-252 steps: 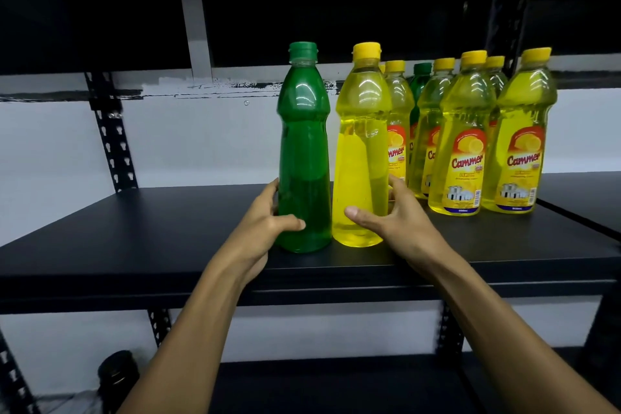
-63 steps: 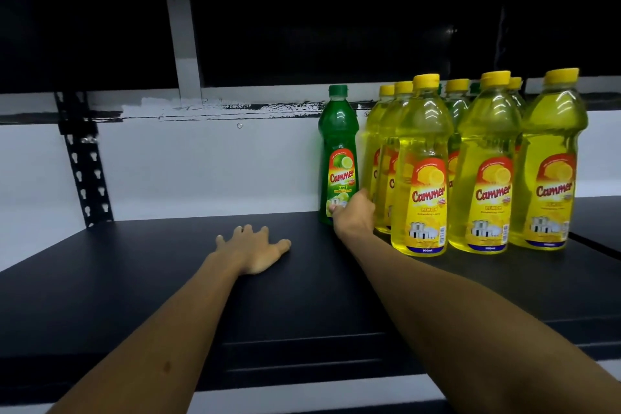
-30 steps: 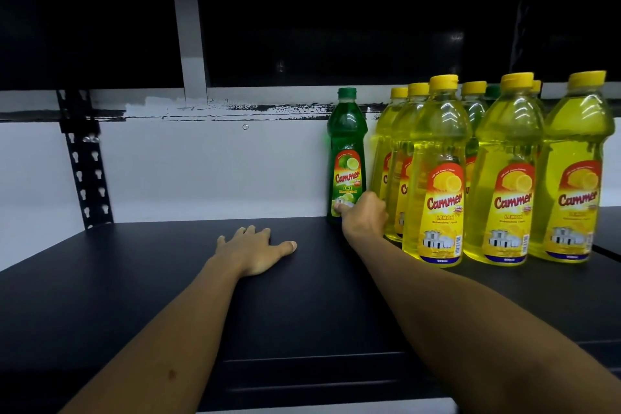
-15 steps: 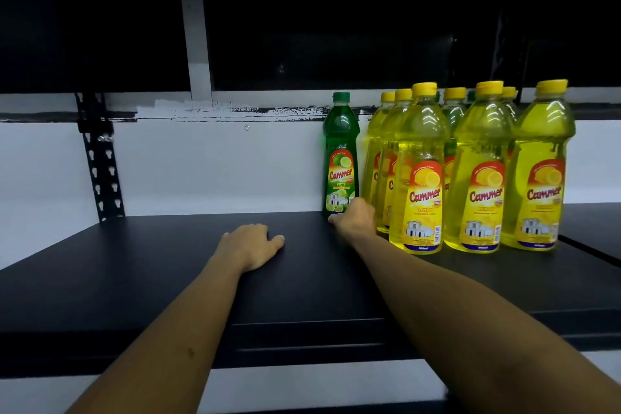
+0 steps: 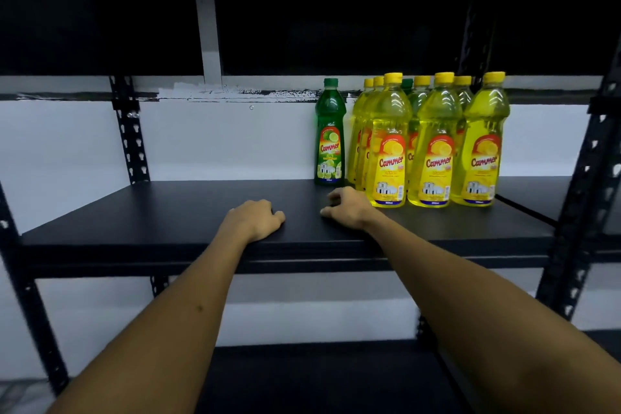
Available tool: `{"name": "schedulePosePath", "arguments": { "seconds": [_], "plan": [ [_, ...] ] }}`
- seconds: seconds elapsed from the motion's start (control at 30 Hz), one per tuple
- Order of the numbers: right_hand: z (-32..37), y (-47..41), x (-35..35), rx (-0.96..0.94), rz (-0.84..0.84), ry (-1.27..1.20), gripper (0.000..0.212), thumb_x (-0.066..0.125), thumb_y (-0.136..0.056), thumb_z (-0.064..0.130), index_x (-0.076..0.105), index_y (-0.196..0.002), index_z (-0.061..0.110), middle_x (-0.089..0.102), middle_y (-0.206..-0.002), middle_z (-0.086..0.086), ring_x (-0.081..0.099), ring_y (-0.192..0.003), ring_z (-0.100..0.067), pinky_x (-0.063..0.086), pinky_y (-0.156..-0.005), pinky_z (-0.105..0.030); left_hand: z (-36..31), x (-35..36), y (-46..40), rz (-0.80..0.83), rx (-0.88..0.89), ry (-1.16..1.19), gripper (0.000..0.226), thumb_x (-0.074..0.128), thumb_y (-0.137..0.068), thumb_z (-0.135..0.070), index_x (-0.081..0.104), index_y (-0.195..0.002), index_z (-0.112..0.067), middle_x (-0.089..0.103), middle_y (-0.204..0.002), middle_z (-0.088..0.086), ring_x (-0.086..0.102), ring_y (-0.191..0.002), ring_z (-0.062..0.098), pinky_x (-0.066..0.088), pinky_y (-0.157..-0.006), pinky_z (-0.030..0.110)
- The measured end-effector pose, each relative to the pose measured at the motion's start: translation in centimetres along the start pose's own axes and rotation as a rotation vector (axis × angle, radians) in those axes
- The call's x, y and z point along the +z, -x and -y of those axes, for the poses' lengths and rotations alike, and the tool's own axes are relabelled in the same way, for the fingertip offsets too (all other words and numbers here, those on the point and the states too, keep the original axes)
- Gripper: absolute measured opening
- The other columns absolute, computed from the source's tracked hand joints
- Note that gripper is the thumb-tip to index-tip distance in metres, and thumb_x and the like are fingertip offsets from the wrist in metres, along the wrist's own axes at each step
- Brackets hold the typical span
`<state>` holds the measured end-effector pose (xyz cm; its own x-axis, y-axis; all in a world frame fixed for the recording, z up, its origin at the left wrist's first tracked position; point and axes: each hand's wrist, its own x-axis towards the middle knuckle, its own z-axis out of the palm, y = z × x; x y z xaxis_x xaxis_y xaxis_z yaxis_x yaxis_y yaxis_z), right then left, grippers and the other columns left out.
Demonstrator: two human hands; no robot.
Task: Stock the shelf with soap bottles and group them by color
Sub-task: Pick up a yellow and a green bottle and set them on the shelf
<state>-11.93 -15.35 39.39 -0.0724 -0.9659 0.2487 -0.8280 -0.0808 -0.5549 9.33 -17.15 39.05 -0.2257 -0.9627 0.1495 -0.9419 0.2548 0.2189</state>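
Black metal rack against a white wall w/ a rough black paint line along the top. The shelf (image 5: 168, 212) is dark, matte and bare on its left half.

Stock: one green bottle (image 5: 330, 134) stands upright at the rear, just left of the yellow bottles (image 5: 433, 144), which stand packed in rows toward the right end. A second green cap (image 5: 407, 82) shows among the yellow ones, rear row; bottle body mostly hidden. Grouping by color therefore judged incomplete.

Hands: left hand (image 5: 257, 218) rests on the shelf near the front edge, fingers curled under, its grip loose and holding nothing. Right hand (image 5: 347, 207) rests just in front of the green bottle and beside the nearest yellow one, fingers half-curled, grip empty; apart from the green bottle, contact w/ the yellow one cannot be told.

Handling (judgement): bottles look full, so fairly heavy; thin clear plastic, likely to flex if squeezed; glossy and prob. slick. Tall and narrow, so tip risk when slid. Take hold at the waist around the label, not by the cap. Reaching the buried green one calls for shifting the front yellow bottles first.
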Motion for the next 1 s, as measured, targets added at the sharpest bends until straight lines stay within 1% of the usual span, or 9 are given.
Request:
{"name": "schedulePosePath", "arguments": {
  "seconds": [0.13, 0.27, 0.4, 0.47, 0.57, 0.67, 0.8, 0.9, 1.0],
  "plan": [
    [0.5, 4.3, -0.9, -0.089, 0.058, 0.098, 0.039, 0.056, -0.094, 0.034, 0.061, -0.126, 0.012, 0.063, -0.127, -0.008, 0.058, -0.114, -0.023, 0.047, -0.096, -0.036, -0.9, 0.4, 3.7, -0.085, 0.011, -0.023, 0.044, 0.03, -0.096, -0.042, 0.061, -0.115, -0.017, 0.063, -0.117, 0.01, 0.057, -0.1, 0.028, 0.046, -0.086, 0.039],
    [0.1, 9.8, -0.4, -0.217, -0.08, 0.314, 0.036, 0.033, -0.102, 0.036, 0.062, -0.105, 0.016, 0.067, -0.109, -0.009, 0.061, -0.1, -0.03, 0.042, -0.078, -0.036, -1.9, 3.0, 7.8, -0.423, 0.077, -0.134, 0.057, 0.012, -0.097, -0.038, 0.064, -0.104, -0.016, 0.065, -0.107, 0.009, 0.056, -0.102, 0.028, 0.038, -0.088, 0.04],
    [-2.6, 14.5, 1.8, -0.365, -0.294, 0.389, 0.048, 0.048, -0.096, 0.03, 0.045, -0.141, 0.012, 0.045, -0.147, -0.008, 0.037, -0.138, -0.025, 0.024, -0.113, -0.039, -2.9, 6.8, 12.0, -0.568, 0.098, -0.111, 0.056, 0.033, -0.096, -0.043, 0.043, -0.142, -0.012, 0.04, -0.148, 0.018, 0.03, -0.14, 0.032, 0.018, -0.115, 0.048],
    [-4.3, 16.4, 3.2, -0.364, -0.292, 0.376, 0.062, 0.054, -0.092, 0.023, 0.032, -0.149, 0.011, 0.02, -0.16, -0.007, 0.013, -0.149, -0.024, 0.015, -0.12, -0.042, -3.5, 8.8, 13.9, -0.5, 0.114, -0.069, 0.071, 0.046, -0.096, -0.04, 0.016, -0.154, -0.012, 0.005, -0.161, 0.019, -0.001, -0.149, 0.033, 0.011, -0.118, 0.05],
    [-6.7, 18.9, 5.7, -0.319, -0.254, 0.314, 0.06, 0.052, -0.093, 0.018, 0.033, -0.148, 0.007, 0.004, -0.163, -0.007, 0.009, -0.15, -0.027, 0.026, -0.116, -0.046, -3.8, 12.2, 15.7, -0.401, 0.129, -0.004, 0.068, 0.044, -0.098, -0.037, 0.014, -0.155, -0.013, -0.019, -0.159, 0.018, -0.015, -0.148, 0.033, 0.011, -0.12, 0.051],
    [-9.4, 21.4, 8.1, -0.141, -0.066, 0.206, 0.056, 0.05, -0.096, 0.021, 0.031, -0.148, 0.01, 0.015, -0.161, -0.008, 0.033, -0.141, -0.03, 0.04, -0.106, -0.042, -4.0, 15.5, 16.6, -0.237, 0.097, 0.119, 0.053, 0.034, -0.103, -0.036, 0.028, -0.151, -0.013, -0.005, -0.161, 0.02, 0.004, -0.148, 0.035, 0.019, -0.117, 0.047],
    [-14.2, 24.5, 11.2, 0.131, 0.107, 0.07, 0.05, 0.053, -0.096, 0.023, 0.039, -0.143, 0.009, 0.055, -0.135, -0.015, 0.057, -0.113, -0.032, 0.049, -0.093, -0.042, -4.3, 20.0, 17.5, 0.003, 0.025, 0.239, 0.052, 0.032, -0.104, -0.038, 0.035, -0.148, -0.009, 0.021, -0.156, 0.02, 0.026, -0.142, 0.034, 0.03, -0.113, 0.045],
    [-18.0, 26.6, 13.1, 0.29, 0.215, 0.026, 0.046, 0.054, -0.097, 0.023, 0.045, -0.138, 0.005, 0.061, -0.122, -0.018, 0.06, -0.1, -0.033, 0.052, -0.085, -0.043, -3.8, 24.2, 17.5, 0.157, -0.004, 0.261, 0.052, 0.04, -0.101, -0.037, 0.039, -0.144, -0.007, 0.037, -0.148, 0.017, 0.035, -0.136, 0.032, 0.036, -0.109, 0.043],
    [-22.3, 28.7, 15.4, 0.435, 0.275, 0.014, 0.042, 0.058, -0.093, 0.023, 0.054, -0.129, 0.003, 0.06, -0.126, -0.019, 0.058, -0.114, -0.036, 0.049, -0.095, -0.043, -3.4, 29.1, 17.6, 0.333, -0.057, 0.296, 0.057, 0.049, -0.098, -0.036, 0.036, -0.146, -0.008, 0.039, -0.148, 0.014, 0.039, -0.135, 0.03, 0.038, -0.109, 0.04]
  ]
}}
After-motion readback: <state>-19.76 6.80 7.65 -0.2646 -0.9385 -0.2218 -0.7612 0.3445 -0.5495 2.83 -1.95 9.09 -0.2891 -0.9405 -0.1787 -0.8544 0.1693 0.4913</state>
